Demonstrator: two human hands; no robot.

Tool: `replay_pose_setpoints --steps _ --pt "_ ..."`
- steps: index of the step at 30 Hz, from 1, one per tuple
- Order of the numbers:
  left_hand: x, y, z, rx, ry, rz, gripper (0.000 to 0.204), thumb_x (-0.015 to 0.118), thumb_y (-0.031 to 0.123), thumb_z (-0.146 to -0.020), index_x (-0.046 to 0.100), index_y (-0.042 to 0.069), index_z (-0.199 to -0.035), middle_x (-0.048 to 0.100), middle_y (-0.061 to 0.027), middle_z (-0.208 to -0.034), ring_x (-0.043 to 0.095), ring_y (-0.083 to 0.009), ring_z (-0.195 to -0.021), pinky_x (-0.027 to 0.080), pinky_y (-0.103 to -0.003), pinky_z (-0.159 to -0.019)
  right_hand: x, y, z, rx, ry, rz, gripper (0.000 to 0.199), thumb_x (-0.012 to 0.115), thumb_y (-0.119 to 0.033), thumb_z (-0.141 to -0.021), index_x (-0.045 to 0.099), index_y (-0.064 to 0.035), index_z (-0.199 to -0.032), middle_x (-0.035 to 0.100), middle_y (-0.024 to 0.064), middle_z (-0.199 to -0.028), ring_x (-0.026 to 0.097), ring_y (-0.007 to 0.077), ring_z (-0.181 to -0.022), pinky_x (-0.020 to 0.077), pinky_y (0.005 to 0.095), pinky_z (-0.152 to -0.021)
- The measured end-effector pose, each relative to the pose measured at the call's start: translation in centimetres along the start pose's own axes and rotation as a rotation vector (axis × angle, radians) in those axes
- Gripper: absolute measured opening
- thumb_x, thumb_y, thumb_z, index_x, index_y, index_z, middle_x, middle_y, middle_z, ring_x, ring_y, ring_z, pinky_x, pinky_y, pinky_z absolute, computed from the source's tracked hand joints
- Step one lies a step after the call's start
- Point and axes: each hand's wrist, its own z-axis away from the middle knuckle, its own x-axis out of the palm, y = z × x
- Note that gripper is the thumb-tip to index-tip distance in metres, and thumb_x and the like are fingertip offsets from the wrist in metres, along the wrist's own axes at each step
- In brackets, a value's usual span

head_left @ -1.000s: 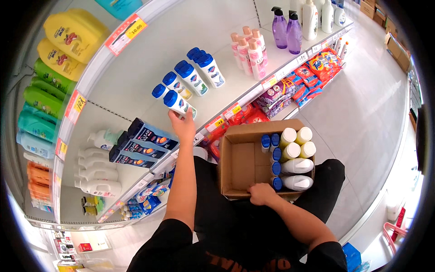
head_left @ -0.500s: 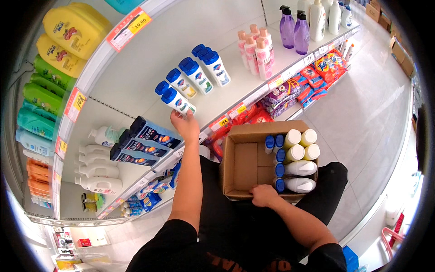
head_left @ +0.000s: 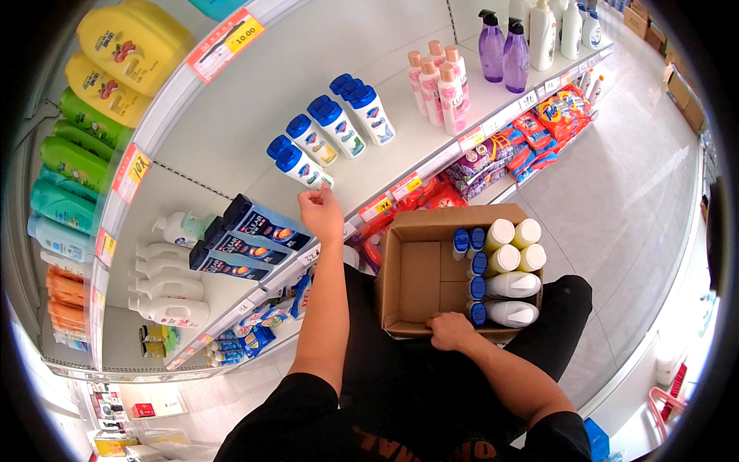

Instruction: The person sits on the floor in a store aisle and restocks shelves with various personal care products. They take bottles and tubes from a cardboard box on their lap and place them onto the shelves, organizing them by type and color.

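My left hand (head_left: 321,212) is at the shelf, fingers loosely bent and holding nothing. One fingertip is at the base of a white bottle with a blue cap (head_left: 309,171), the nearest of a group of such bottles; whether it touches is hard to tell. Across my lap rests an open cardboard box (head_left: 443,224), its near edge gripped by my right hand (head_left: 449,331). Blue-capped bottles (head_left: 476,287) stand in the box beside pale yellow-capped bottles (head_left: 504,259) and white bottles (head_left: 513,286). The box's left part shows bare cardboard.
Dark blue shampoo bottles (head_left: 265,223) lie left of my left hand, white jugs (head_left: 173,311) beyond them. Pink bottles (head_left: 451,100) and purple pump bottles (head_left: 516,58) stand farther right. Detergent bags (head_left: 560,109) fill the lower shelf. A price-tag rail (head_left: 408,185) edges the shelf.
My left hand has drawn back slightly from the nearest blue-capped bottle, which stays on the shelf. My right hand keeps its place on the box edge.
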Motion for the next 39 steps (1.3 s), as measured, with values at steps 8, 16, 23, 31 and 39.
replay_pose_setpoints --steps 8,16,23,31,39 --pt "0.8 -0.5 0.1 0.128 0.069 0.028 0.031 0.074 0.027 -0.089 0.065 -0.001 -0.098 0.069 -0.0107 -0.089 0.064 -0.0211 -0.074 0.053 -0.035 -0.071 -0.2 0.0 0.0 0.003 -0.041 0.036 0.04 0.057 -0.016 -0.079 0.073 -0.0089 -0.114 0.069 0.0148 -0.117 0.066 0.0363 -0.109 0.0533 0.0473 -0.093" --pt "0.2 0.5 0.5 0.145 -0.26 -0.011 0.033 0.071 0.024 -0.09 0.068 0.006 -0.118 0.068 -0.0083 -0.077 0.063 -0.0184 -0.067 0.052 -0.035 -0.068 0.0 -0.1 -0.2 0.039 -0.079 0.047 0.041 0.057 -0.017 -0.081 0.073 -0.0095 -0.117 0.069 0.0144 -0.12 0.065 0.0355 -0.112 0.0517 0.0463 -0.097" --pt "0.8 -0.6 0.0 0.201 -0.252 -0.019 0.037 0.072 0.023 -0.09 0.067 0.007 -0.123 0.065 -0.0074 -0.071 0.062 -0.0165 -0.063 0.05 -0.033 -0.064 0.8 0.4 -0.2 -0.024 0.039 0.021 0.029 0.059 -0.018 -0.082 0.076 -0.0059 -0.101 0.073 0.0207 -0.104 0.069 0.0383 -0.103 0.0539 0.0479 -0.092" --pt "0.5 0.6 3.1 0.637 -0.056 0.105 0.018 0.066 0.003 -0.087 0.065 0.003 -0.105 0.066 -0.0129 -0.095 0.064 -0.0253 -0.083 0.051 -0.038 -0.075 0.0 -0.1 0.2 -0.028 0.046 0.021 0.026 0.06 -0.019 -0.078 0.076 -0.0039 -0.093 0.073 0.0215 -0.095 0.07 0.0394 -0.096 0.056 0.0489 -0.086" --pt "3.2 2.4 17.9 0.818 -0.84 0.189 0.048 0.065 -0.003 -0.08 0.061 0.005 -0.127 0.056 -0.0167 -0.133 0.051 -0.0396 -0.126 0.04 -0.049 -0.109 -0.1 -0.1 0.1 0.005 -0.001 0.013 0.028 0.061 -0.019 -0.077 0.076 -0.0008 -0.091 0.074 0.0218 -0.098 0.071 0.0383 -0.098 0.0563 0.047 -0.088"
